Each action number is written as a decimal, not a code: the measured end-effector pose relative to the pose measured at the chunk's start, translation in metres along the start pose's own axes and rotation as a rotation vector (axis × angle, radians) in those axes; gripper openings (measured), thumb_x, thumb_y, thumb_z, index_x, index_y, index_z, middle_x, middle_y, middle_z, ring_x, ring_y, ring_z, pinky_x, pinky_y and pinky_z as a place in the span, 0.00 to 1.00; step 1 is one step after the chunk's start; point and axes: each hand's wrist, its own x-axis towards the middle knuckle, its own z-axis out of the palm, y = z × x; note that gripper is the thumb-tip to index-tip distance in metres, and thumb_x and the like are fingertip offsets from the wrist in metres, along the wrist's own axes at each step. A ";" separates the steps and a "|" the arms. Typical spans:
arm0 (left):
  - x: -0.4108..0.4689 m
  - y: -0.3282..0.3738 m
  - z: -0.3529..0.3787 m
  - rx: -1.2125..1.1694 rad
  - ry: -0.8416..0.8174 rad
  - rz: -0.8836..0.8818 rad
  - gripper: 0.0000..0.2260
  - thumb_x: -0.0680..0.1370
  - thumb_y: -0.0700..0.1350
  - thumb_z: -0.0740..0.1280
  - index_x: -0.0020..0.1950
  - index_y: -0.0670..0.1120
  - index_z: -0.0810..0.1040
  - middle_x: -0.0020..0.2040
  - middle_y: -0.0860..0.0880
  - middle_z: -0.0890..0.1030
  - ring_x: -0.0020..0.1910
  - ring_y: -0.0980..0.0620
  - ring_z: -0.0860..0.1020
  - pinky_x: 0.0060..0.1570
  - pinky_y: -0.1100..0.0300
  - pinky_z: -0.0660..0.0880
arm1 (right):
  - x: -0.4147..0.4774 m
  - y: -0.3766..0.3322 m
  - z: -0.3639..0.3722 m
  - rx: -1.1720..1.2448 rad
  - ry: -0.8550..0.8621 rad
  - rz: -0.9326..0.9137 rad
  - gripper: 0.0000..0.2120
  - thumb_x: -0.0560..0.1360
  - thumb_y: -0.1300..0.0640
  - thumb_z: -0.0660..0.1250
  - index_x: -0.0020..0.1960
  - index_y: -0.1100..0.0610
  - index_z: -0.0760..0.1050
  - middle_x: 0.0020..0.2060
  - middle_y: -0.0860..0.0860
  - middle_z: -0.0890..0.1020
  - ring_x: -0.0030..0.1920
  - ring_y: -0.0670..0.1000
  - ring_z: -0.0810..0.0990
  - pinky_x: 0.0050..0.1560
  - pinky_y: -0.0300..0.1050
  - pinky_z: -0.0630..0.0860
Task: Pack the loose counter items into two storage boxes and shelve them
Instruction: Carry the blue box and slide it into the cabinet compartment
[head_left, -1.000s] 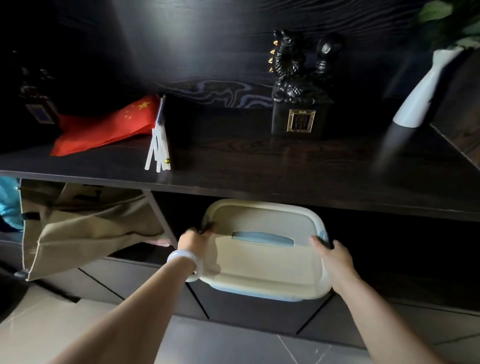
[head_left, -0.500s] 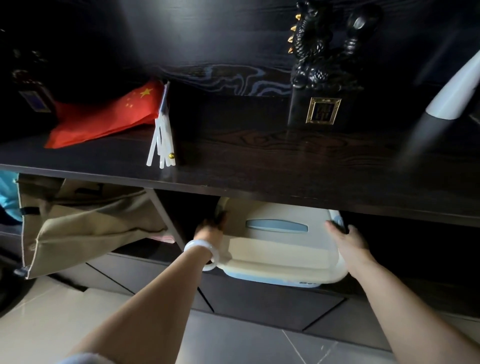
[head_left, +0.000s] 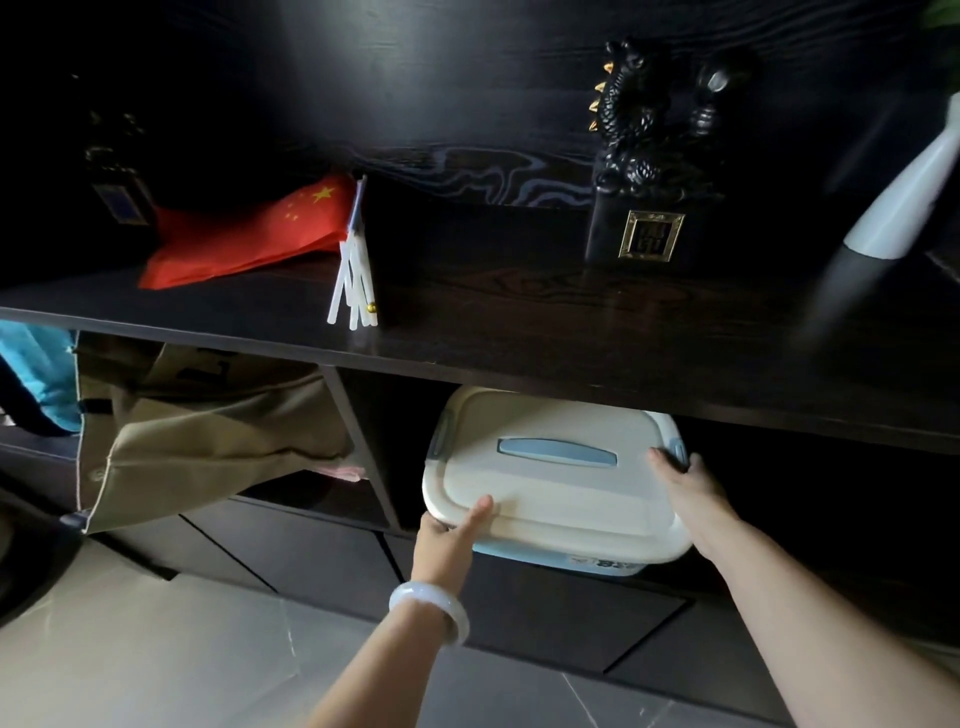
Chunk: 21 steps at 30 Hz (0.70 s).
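The storage box (head_left: 561, 499) (cream lid, pale blue base) is in the open cubby right under the dark tabletop (head_left: 571, 332). Its back half is tucked under the edge and its front sticks out past the shelf. The blue handle (head_left: 557, 451) lies flat in the middle of the lid.

Both hands are on it. The left hand (head_left: 449, 540) grips the front-left corner, with the thumb flat on the lid and the other fingers curled under the rim. It has a pale bracelet (head_left: 428, 610) on the wrist. The right hand (head_left: 691, 488) holds the right side, thumb on the lid and fingers wrapped over the edge by the blue latch.

On the tabletop there's a bundle of small red flags (head_left: 249, 234) lying down at the left, their white sticks (head_left: 353, 286) pointing at the front edge. A black dragon statue (head_left: 639, 156) with a gold plaque sits further right, and a white vase (head_left: 904, 197) is at the far right.

The cubby to the left has a tan canvas bag (head_left: 208, 431) spilling out the front, with something bright blue beside it that I can't make out. Pale tiled floor (head_left: 130, 649) below.
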 end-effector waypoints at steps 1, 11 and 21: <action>-0.001 -0.001 0.004 -0.001 0.000 0.022 0.17 0.71 0.56 0.76 0.54 0.47 0.83 0.48 0.52 0.86 0.49 0.53 0.82 0.56 0.56 0.74 | -0.001 0.001 0.000 0.006 0.000 0.006 0.34 0.76 0.39 0.63 0.74 0.57 0.62 0.67 0.60 0.72 0.64 0.62 0.73 0.63 0.51 0.70; 0.009 0.002 0.000 0.005 0.044 0.021 0.18 0.75 0.57 0.71 0.57 0.46 0.81 0.47 0.53 0.85 0.49 0.53 0.81 0.62 0.53 0.73 | -0.005 0.000 0.016 -0.003 -0.014 0.024 0.41 0.72 0.38 0.68 0.77 0.56 0.58 0.71 0.59 0.68 0.68 0.60 0.70 0.66 0.51 0.69; 0.026 0.004 -0.015 0.134 0.079 0.076 0.32 0.59 0.74 0.68 0.51 0.52 0.74 0.52 0.49 0.79 0.55 0.46 0.79 0.61 0.49 0.75 | -0.007 -0.008 0.036 -0.019 -0.009 -0.001 0.42 0.73 0.38 0.67 0.78 0.58 0.54 0.73 0.59 0.65 0.70 0.61 0.68 0.67 0.52 0.67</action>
